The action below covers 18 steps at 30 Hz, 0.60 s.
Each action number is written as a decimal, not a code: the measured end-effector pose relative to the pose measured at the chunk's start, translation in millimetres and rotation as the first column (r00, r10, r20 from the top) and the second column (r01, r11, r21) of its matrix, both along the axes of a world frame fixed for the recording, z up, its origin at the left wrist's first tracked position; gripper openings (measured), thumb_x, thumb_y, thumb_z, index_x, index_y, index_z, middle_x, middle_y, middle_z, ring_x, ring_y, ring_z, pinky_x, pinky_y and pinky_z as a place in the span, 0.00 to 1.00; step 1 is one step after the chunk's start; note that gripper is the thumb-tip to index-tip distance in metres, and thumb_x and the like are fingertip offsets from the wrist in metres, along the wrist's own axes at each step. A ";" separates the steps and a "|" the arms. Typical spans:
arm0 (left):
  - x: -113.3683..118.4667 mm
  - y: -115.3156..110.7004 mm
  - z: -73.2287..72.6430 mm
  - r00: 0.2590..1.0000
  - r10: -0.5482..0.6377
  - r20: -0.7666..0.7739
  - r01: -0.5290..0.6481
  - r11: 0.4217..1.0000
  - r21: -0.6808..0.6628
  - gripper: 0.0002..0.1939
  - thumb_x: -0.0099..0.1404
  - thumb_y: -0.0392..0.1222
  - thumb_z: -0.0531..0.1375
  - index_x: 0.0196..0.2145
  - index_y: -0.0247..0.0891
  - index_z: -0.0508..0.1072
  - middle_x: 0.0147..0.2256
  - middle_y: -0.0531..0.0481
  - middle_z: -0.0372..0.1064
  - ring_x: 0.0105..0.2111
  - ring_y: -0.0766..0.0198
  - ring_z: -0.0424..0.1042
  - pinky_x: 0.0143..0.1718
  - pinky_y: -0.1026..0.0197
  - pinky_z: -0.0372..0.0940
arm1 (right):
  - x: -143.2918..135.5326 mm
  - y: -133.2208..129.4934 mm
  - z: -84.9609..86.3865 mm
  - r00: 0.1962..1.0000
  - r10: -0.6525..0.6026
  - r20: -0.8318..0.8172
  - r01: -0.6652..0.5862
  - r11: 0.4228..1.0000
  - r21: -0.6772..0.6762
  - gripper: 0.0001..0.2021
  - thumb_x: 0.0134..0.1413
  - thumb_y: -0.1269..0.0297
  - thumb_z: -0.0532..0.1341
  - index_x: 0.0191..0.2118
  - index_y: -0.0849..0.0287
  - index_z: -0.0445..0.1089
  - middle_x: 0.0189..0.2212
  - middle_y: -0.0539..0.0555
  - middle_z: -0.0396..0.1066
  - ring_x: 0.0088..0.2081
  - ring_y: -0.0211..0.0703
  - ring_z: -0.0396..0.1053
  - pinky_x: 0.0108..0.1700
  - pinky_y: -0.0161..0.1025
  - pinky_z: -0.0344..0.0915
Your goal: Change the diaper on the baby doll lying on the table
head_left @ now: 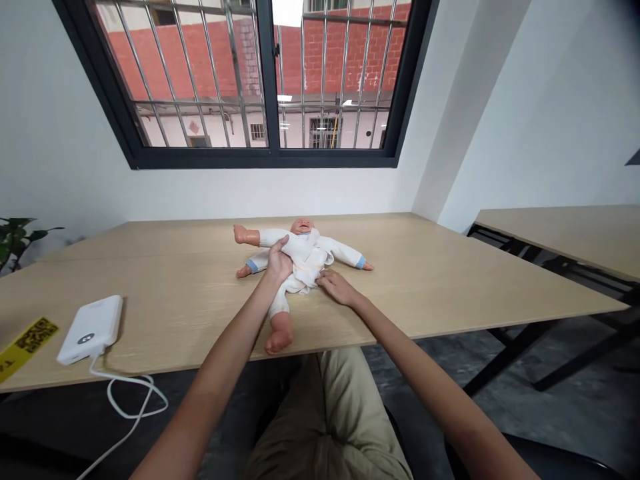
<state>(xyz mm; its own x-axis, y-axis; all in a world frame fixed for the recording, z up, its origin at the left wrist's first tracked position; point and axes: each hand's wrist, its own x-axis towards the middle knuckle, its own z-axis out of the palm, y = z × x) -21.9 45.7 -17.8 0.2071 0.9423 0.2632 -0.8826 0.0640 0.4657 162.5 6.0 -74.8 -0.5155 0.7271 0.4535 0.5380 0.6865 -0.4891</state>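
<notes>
A baby doll in white clothes with blue cuffs lies on its back on the wooden table, its head toward the window. One of its legs is raised and swung out to the left, the bare foot pointing away. My left hand is closed around that leg at the thigh, thumb on top. The other leg stretches toward me near the table's front edge. At the doll's hip, my right hand has its fingers closed at the edge of the white clothing; the fingertips are partly hidden.
On the left of the table lies a white power bank with a white cable hanging over the edge. A yellow label is beside it. A plant stands far left. A second table is at right, and a barred window ahead.
</notes>
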 end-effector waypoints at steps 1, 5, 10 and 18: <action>0.1 0.2 0.0 1.000 -0.002 0.003 0.002 1.000 0.008 0.20 0.58 0.37 0.59 0.49 0.31 0.72 0.42 0.42 0.77 0.49 0.50 0.73 0.58 0.49 0.61 | 0.7 2.2 -2.6 0.998 -0.050 -0.027 0.050 0.999 -0.009 0.14 0.61 0.64 0.52 0.26 0.59 0.68 0.31 0.53 0.71 0.36 0.42 0.66 0.43 0.38 0.59; 1.1 -1.8 2.1 1.000 0.006 0.002 -0.006 1.000 -0.005 0.21 0.57 0.38 0.60 0.49 0.31 0.72 0.43 0.41 0.77 0.49 0.49 0.73 0.59 0.48 0.61 | 3.0 5.9 -8.2 0.935 -0.340 -0.099 0.339 0.940 -0.025 0.08 0.52 0.61 0.61 0.29 0.59 0.65 0.31 0.54 0.69 0.35 0.44 0.66 0.40 0.39 0.60; 1.4 -4.0 3.0 0.999 -0.005 -0.033 0.004 0.999 -0.036 0.23 0.57 0.39 0.60 0.50 0.31 0.71 0.44 0.41 0.76 0.49 0.48 0.73 0.58 0.47 0.61 | -7.3 6.9 -3.4 0.827 -0.562 -0.030 0.562 0.827 0.004 0.20 0.41 0.59 0.66 0.41 0.59 0.62 0.43 0.61 0.66 0.44 0.53 0.65 0.46 0.45 0.60; 0.3 -2.4 1.7 0.998 0.030 -0.062 -0.030 0.999 -0.011 0.24 0.56 0.40 0.61 0.50 0.32 0.71 0.43 0.42 0.76 0.49 0.48 0.73 0.58 0.49 0.62 | -6.8 26.7 -5.8 0.863 -0.475 -0.174 0.475 0.879 -0.043 0.06 0.48 0.71 0.54 0.35 0.58 0.62 0.37 0.58 0.67 0.40 0.49 0.65 0.45 0.45 0.62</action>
